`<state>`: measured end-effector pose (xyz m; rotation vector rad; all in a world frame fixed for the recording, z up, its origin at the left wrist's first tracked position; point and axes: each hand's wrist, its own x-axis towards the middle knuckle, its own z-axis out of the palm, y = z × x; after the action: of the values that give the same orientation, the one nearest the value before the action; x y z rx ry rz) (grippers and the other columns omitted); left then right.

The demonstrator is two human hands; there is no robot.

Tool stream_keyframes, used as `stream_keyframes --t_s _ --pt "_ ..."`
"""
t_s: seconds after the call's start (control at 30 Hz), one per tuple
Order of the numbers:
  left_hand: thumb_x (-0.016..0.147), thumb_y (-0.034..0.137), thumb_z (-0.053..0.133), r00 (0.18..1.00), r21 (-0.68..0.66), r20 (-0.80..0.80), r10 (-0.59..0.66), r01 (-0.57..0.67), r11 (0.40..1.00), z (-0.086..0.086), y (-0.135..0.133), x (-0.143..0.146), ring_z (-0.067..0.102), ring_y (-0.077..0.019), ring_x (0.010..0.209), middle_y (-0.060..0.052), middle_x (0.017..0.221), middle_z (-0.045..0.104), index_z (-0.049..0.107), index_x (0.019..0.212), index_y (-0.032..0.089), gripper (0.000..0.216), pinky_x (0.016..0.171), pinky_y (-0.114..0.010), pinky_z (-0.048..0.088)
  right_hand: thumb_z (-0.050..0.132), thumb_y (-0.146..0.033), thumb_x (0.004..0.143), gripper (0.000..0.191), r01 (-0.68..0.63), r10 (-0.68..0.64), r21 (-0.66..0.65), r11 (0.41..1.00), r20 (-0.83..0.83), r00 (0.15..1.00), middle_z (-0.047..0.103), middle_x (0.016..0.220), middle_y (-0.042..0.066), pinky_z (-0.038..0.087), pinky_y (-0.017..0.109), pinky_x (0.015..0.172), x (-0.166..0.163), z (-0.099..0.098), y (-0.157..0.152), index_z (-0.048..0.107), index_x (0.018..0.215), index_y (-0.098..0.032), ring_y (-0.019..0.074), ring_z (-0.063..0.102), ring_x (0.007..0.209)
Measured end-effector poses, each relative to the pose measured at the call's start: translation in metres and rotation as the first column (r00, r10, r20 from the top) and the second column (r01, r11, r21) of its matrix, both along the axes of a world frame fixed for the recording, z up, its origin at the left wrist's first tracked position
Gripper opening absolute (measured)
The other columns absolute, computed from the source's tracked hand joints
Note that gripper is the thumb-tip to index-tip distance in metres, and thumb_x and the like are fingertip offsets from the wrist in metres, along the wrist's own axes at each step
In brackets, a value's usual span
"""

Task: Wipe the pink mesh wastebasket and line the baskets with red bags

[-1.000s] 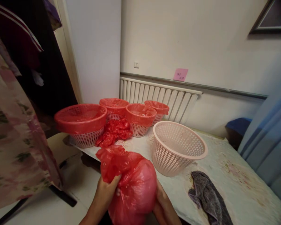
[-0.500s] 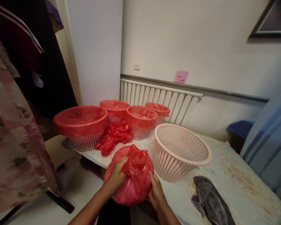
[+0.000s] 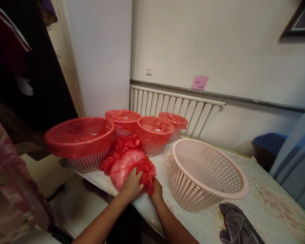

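We hold a bulging red plastic bag (image 3: 124, 166) at the table's near edge.
Our left hand (image 3: 132, 184) curls over its middle and our right hand (image 3: 157, 190) grips its loose plastic; crumpled red plastic (image 3: 127, 143) blocks its far side, four red-lined baskets (image 3: 152, 149) stand behind, and an unlined pink basket (image 3: 190, 191) and dark gray cloth (image 3: 240, 223) sit to our right.

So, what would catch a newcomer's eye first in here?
Probably the bulging red bag at the near edge of the table, with the left hand and right hand on it. Behind it, four baskets lined with red plastic stand close together, while a larger unlined pale pink basket stands to the right.
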<state>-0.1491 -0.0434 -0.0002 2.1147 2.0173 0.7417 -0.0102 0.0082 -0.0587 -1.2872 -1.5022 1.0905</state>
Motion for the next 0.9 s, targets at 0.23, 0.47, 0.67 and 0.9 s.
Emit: stream_keyframes --t_s 0.23,0.47,0.67,0.9 --pt "0.081 0.022 0.055 0.982 -0.004 -0.159 0.104 -0.106 0.994 -0.027 0.015 -0.001 0.044 -0.0327 0.131 -0.019 0.147 0.04 0.05 0.135 0.012 0.056 0.107 -0.043 0.037 0.052 -0.032 0.071 0.037 0.017 -0.014 -0.043 0.999 0.071 0.997 0.072 0.101 0.008 0.049 0.033 0.085 0.028 -0.031 -0.016 0.067 0.101 -0.017 0.0238 0.066 0.096" --pt "0.083 0.026 0.056 0.944 0.071 -0.29 0.159 -0.145 0.987 -0.03 0.031 -0.006 0.05 -0.0324 0.125 -0.022 0.143 0.046 0.052 0.133 0.009 0.054 0.105 -0.042 0.036 0.047 -0.036 0.076 0.037 -0.195 0.209 -0.165 0.967 0.071 0.975 0.067 0.072 0.004 0.048 0.028 0.054 0.085 -0.03 -0.084 0.065 0.101 -0.016 0.0189 0.064 0.059" --pt "0.081 0.024 0.057 0.921 0.176 -0.333 0.202 -0.149 0.973 -0.024 0.012 0.008 0.048 -0.0367 0.124 -0.028 0.141 0.045 0.053 0.131 0.006 0.053 0.104 -0.051 0.033 0.045 -0.039 0.087 0.031 -0.169 0.16 0.008 0.986 0.275 0.948 0.071 0.081 0.004 0.049 0.029 0.072 0.191 -0.02 -0.142 0.069 0.098 -0.021 0.0194 0.066 0.072" --pt "0.086 0.021 0.052 0.916 0.407 -0.251 0.312 -0.192 0.893 -0.033 -0.017 0.03 0.046 -0.0383 0.126 -0.027 0.143 0.042 0.043 0.135 0.005 0.052 0.1 -0.053 0.04 0.048 -0.052 0.08 0.042 0.17 -0.206 0.156 0.973 0.256 0.944 0.073 0.077 0.007 0.053 0.033 0.067 0.308 -0.001 -0.142 0.071 0.095 -0.02 0.0204 0.065 0.061"
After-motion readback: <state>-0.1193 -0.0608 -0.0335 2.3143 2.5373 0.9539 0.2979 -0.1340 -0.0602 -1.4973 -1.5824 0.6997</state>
